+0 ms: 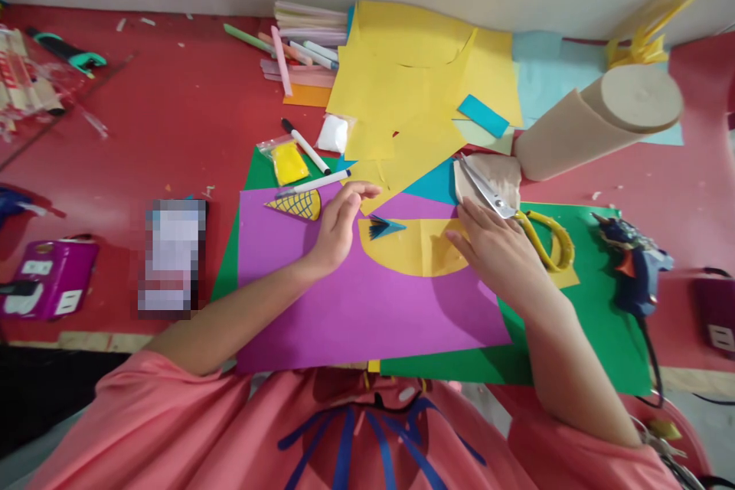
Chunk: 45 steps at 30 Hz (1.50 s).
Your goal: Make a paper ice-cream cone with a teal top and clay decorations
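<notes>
My left hand (338, 226) hovers over the purple paper (344, 314), thumb and fingers apart and slightly curled, holding nothing. To its left lies a small yellow paper cone (298, 204) with a blue criss-cross pattern. On the purple sheet rests a yellow half-round piece of paper (422, 249), creased down its middle. A small folded dark blue paper (387, 227) sits on its left end. My right hand (499, 249) is spread at the half-round's right end, palm down and partly hiding it. Just beyond those fingers are scissors (499, 203) with yellow handles, blades apart.
Green paper (586, 344) extends beneath the purple sheet. Yellow sheets (425, 92), markers (310, 149) and a bag of yellow clay (289, 163) lie behind. A beige roll (591, 126) and glue gun (637, 264) stand right; a phone (172, 256) and a cutter (69, 52) are left.
</notes>
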### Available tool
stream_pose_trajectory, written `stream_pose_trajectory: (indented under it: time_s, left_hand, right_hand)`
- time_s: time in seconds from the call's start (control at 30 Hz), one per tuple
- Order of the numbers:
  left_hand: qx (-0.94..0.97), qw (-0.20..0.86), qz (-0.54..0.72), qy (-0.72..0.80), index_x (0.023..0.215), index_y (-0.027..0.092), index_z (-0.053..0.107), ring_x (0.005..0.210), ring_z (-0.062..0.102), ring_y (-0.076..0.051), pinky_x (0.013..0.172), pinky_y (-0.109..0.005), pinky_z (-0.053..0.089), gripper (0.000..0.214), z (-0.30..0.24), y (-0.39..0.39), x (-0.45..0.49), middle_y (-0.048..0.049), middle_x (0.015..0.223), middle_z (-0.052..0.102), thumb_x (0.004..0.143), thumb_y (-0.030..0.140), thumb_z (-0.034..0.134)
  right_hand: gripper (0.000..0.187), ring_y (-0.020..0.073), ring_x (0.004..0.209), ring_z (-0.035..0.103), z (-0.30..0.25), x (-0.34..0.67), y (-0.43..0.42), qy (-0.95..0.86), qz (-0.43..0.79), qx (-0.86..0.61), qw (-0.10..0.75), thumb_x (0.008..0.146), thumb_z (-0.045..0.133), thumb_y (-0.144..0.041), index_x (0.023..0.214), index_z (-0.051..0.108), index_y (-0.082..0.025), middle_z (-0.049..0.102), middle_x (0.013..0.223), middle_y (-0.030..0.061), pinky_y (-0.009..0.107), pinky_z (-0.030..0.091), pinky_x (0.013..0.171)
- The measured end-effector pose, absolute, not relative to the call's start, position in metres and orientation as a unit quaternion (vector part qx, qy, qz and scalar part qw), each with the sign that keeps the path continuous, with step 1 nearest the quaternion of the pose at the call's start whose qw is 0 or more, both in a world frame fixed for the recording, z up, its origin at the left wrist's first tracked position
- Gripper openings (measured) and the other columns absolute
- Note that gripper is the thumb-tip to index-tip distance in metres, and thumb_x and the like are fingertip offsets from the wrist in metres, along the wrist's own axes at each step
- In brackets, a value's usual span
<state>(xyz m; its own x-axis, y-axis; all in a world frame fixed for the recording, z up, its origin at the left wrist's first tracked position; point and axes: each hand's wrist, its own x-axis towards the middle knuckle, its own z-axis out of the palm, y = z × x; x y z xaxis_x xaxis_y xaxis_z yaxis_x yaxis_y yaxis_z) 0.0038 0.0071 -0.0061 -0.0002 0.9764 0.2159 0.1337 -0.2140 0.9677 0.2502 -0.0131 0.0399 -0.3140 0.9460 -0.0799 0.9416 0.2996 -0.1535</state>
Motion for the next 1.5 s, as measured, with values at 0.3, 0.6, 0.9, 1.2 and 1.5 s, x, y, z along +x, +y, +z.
stream_pose_trajectory:
  time_s: [0.3, 0.6, 0.9, 1.2, 1.5]
  left_hand:
    - [0.58, 0.408, 0.516, 0.48, 0.102, 0.022, 0.067, 0.103, 0.067, -0.016, 0.095, -0.032, 0.053, 0.043, -0.006, 0.005, 0.005, -0.0051, 0.105, 0.072, 0.099, 0.054, 0.037]
    - [0.651, 0.423, 0.462, 0.429, 0.121, 0.027, 0.061, 0.119, 0.063, -0.019, 0.103, -0.036, 0.05, 0.042, -0.011, 0.006, 0.001, -0.0071, 0.125, 0.067, 0.094, 0.057, 0.05]
    - [0.702, 0.491, 0.376, 0.354, 0.119, 0.025, 0.064, 0.081, 0.07, -0.017, 0.066, -0.025, 0.054, 0.052, 0.0, -0.001, -0.002, -0.0064, 0.096, 0.074, 0.081, 0.06, 0.066]
    - [0.582, 0.488, 0.457, 0.464, 0.077, 0.022, 0.062, 0.048, 0.049, -0.008, 0.043, -0.02, 0.037, 0.031, -0.002, 0.01, 0.001, 0.0045, 0.059, 0.056, 0.08, 0.052, 0.07]
    - [0.486, 0.498, 0.534, 0.48, 0.09, 0.025, 0.061, 0.057, 0.06, -0.01, 0.052, -0.022, 0.047, 0.031, -0.016, 0.015, -0.001, 0.0045, 0.067, 0.065, 0.078, 0.05, 0.074]
  right_hand:
    - [0.022, 0.0276, 0.107, 0.069, 0.055, 0.265, 0.0, -0.603, 0.309, -0.608, 0.414, 0.093, 0.059, -0.038, 0.102, 0.075, -0.027, 0.075, 0.109, 0.0053, 0.048, 0.054, 0.092]
    - [0.037, 0.0191, 0.074, 0.063, 0.06, 0.249, -0.011, -0.45, 0.518, -0.502, 0.526, 0.068, 0.075, -0.047, 0.098, 0.062, -0.03, 0.066, 0.1, 0.0038, 0.034, 0.054, 0.06]
    - [0.023, 0.0154, 0.078, 0.062, 0.038, 0.22, -0.022, -0.526, 0.613, -0.461, 0.368, 0.078, 0.072, -0.03, 0.096, 0.059, -0.024, 0.065, 0.094, 0.003, 0.027, 0.052, 0.064]
    - [0.011, 0.0132, 0.066, 0.056, 0.023, 0.23, -0.005, -0.497, 0.468, -0.553, 0.478, 0.089, 0.056, -0.033, 0.085, 0.061, -0.024, 0.06, 0.077, 0.0001, 0.028, 0.049, 0.062]
    - [0.035, 0.0101, 0.044, 0.034, 0.02, 0.231, 0.006, -0.41, 0.56, -0.513, 0.505, 0.091, 0.052, -0.042, 0.066, 0.037, -0.025, 0.033, 0.053, -0.0058, 0.024, 0.032, 0.041]
